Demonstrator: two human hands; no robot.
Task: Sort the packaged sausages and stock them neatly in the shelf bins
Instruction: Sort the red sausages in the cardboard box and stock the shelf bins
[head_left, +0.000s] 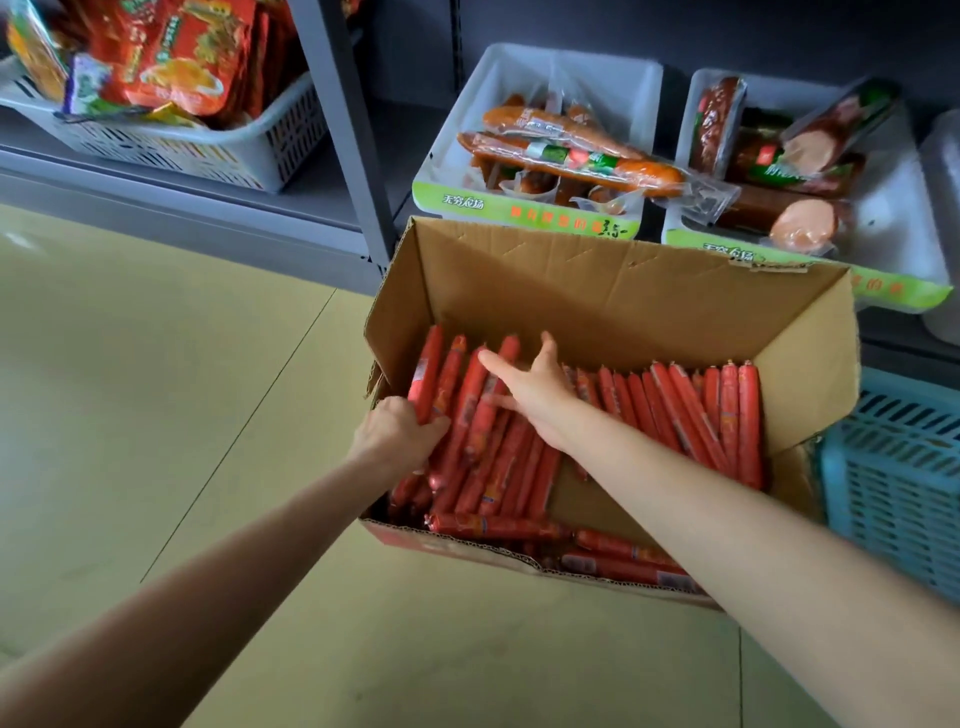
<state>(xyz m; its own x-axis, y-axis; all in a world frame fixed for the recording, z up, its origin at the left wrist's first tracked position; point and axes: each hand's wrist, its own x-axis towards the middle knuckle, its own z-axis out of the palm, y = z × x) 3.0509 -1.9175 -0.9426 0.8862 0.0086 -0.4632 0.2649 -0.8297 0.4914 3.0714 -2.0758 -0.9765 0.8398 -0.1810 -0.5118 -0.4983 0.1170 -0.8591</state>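
A: Gathering stage, judged from the layout. Cardboard box (613, 306) open on the floor (156, 364), below the shelf. Red stick sausages (691, 415) standing in a row from 12 to 3 o'clock inside the box; looser ones slanted at 9 o'clock, a few lying flat along the near wall at 6.

B: Left hand (397, 434) at the box's 9 o'clock wall, fingers (431, 427) curled around the lower part of the leaning bundle. Clenched on sausages, then?

A: Gripping, yes. Count in the grip: cannot tell. Right hand (535, 392) spread flat, released, pressing on top of the same bundle toward 11 o'clock. Not grasping anything.

B: Destination?

A: Two white shelf bins at 12 and 1 o'clock beyond the box: left bin (524, 73) holding orange vacuum-packed sausages, right bin (893, 218) holding dark thick ones. Neither holding red sticks. Blue basket (893, 483) at 3 o'clock, contents hidden.

B: Next move?

A: Probably squaring the bundle between both hands, closing the right around it, lifting clear of the box wall. Needs ends aligned first; slippery casings likely to slide out of a loose grip.
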